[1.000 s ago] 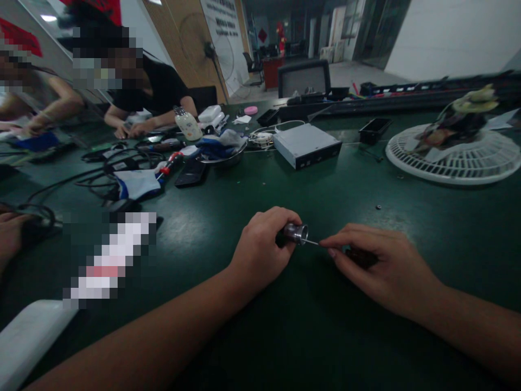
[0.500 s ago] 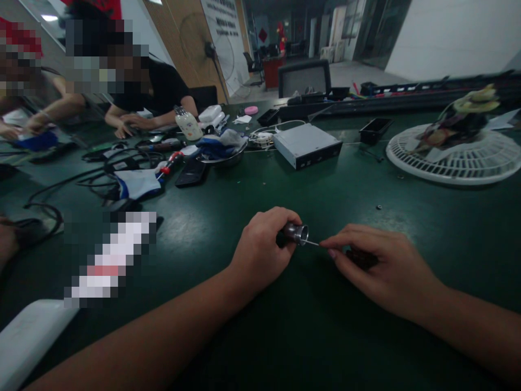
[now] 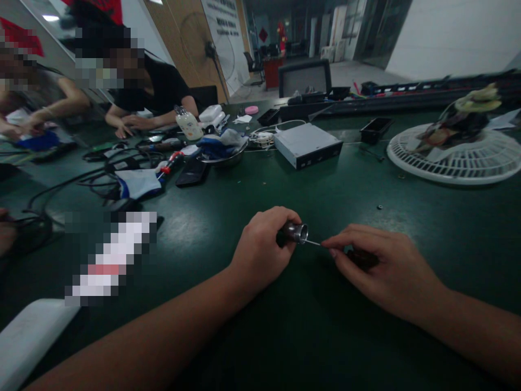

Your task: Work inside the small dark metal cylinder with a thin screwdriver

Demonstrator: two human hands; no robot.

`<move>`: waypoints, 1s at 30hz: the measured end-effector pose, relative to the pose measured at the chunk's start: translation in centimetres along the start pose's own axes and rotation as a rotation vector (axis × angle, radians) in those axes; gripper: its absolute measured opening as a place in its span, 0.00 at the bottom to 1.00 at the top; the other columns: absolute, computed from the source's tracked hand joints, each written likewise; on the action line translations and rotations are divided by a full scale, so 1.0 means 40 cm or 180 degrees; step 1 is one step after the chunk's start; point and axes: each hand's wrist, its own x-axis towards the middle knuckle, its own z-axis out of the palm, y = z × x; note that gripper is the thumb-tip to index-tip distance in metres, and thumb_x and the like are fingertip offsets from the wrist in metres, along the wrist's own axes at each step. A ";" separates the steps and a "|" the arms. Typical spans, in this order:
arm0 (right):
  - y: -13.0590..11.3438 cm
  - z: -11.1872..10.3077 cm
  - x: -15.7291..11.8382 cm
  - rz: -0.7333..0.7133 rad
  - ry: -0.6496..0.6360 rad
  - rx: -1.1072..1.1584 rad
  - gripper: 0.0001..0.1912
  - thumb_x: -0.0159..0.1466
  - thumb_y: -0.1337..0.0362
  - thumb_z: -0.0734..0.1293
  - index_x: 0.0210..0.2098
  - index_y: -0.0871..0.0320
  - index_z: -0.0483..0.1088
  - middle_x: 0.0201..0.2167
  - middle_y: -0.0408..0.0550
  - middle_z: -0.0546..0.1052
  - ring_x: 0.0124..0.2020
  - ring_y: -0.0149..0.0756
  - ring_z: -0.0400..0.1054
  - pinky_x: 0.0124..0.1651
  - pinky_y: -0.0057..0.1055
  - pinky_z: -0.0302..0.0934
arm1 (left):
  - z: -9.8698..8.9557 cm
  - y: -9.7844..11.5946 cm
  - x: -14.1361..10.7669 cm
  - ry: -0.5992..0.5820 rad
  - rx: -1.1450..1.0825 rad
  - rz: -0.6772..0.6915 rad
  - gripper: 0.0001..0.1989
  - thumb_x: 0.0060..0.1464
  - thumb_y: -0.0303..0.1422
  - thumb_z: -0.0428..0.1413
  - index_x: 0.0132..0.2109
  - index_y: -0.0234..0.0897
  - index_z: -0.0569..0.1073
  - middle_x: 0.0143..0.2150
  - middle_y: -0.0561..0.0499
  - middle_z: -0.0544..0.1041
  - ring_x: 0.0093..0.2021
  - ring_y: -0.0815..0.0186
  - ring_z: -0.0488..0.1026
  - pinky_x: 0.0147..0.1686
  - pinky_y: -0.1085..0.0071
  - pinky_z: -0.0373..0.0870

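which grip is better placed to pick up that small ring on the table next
Probably the right grip: the small ring lies just beyond it, while the left grip is farther off, holding the metal cylinder. The right holds a thin rod, so it may need freeing first.

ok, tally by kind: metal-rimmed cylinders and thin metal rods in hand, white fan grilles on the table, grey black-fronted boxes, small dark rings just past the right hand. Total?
Metal-rimmed cylinder (left hand): 1
Thin metal rod (right hand): 1
White fan grille: 1
Grey box: 1
Small dark ring: 1
Total: 5
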 end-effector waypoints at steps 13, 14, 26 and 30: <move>0.000 -0.002 0.000 -0.0036 -0.0047 -0.0020 0.11 0.66 0.69 0.66 0.44 0.54 0.79 0.32 0.45 0.79 0.25 0.30 0.70 0.26 0.27 0.63 | -0.003 0.006 0.004 -0.0054 -0.0046 0.0008 0.12 0.51 0.21 0.59 0.42 0.39 0.74 0.40 0.51 0.79 0.39 0.65 0.75 0.38 0.68 0.72; 0.000 -0.002 0.001 0.0021 -0.0048 -0.0064 0.11 0.65 0.69 0.66 0.43 0.54 0.79 0.32 0.45 0.79 0.25 0.30 0.71 0.26 0.28 0.63 | -0.003 0.006 0.004 -0.0049 -0.0045 -0.0003 0.12 0.51 0.21 0.59 0.42 0.39 0.74 0.40 0.51 0.79 0.39 0.65 0.75 0.39 0.68 0.72; 0.008 0.000 -0.003 -0.0124 -0.0043 0.0010 0.12 0.67 0.69 0.65 0.47 0.54 0.78 0.35 0.47 0.80 0.27 0.31 0.72 0.28 0.28 0.64 | 0.001 0.003 0.005 -0.0092 0.0006 0.0064 0.12 0.50 0.21 0.59 0.42 0.39 0.74 0.40 0.52 0.79 0.39 0.65 0.75 0.39 0.67 0.71; 0.009 0.001 -0.003 0.0015 -0.0019 -0.0108 0.11 0.66 0.69 0.66 0.43 0.54 0.79 0.32 0.46 0.79 0.26 0.31 0.71 0.28 0.28 0.65 | 0.004 0.001 0.005 -0.0088 -0.0022 0.0034 0.12 0.51 0.21 0.59 0.42 0.39 0.74 0.40 0.51 0.79 0.39 0.65 0.75 0.38 0.67 0.72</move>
